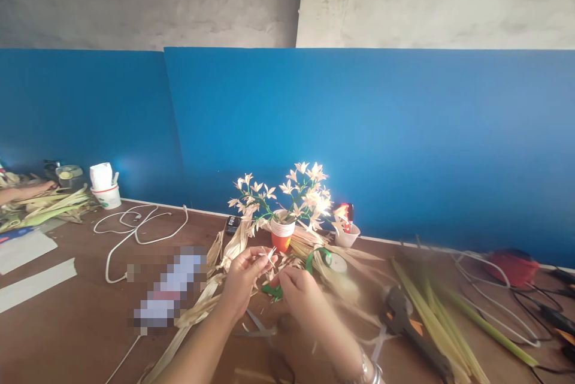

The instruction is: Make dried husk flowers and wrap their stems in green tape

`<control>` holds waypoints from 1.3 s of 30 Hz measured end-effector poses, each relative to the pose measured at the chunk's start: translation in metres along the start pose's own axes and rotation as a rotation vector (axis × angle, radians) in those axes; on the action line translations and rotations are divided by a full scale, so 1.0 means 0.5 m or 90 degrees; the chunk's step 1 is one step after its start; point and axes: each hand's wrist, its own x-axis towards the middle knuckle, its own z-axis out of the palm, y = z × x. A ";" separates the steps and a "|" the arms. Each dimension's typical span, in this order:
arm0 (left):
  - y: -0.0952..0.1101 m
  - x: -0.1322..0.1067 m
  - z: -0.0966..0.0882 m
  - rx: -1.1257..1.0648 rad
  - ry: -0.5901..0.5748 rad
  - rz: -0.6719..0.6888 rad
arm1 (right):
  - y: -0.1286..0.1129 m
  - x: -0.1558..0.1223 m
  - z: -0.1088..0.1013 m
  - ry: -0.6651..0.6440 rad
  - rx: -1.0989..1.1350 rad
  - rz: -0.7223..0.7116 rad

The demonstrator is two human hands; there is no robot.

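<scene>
My left hand (242,273) is closed in a pinch on a small pale husk flower (271,255), held just above the table. My right hand (300,289) is closed next to it, fingers on a green strip (272,292) below the flower. Right behind my hands stands an orange paper cup (283,235) holding a bunch of finished pale flowers on green stems (287,192). Dried corn husks (233,246) lie around my hands. A roll of green tape (324,259) lies to the right of the cup.
A glue gun (399,312) and long green leaves (449,312) lie on the right, with cables and a red object (514,265). A white cable (135,228), a white cup (105,187) and more husks (45,204) sit on the left, where another person's hand (22,192) rests. Scissors (258,327) lie under my wrists.
</scene>
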 end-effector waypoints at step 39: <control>-0.010 0.001 0.000 0.001 0.022 0.028 | 0.002 -0.004 0.031 0.008 0.061 -0.007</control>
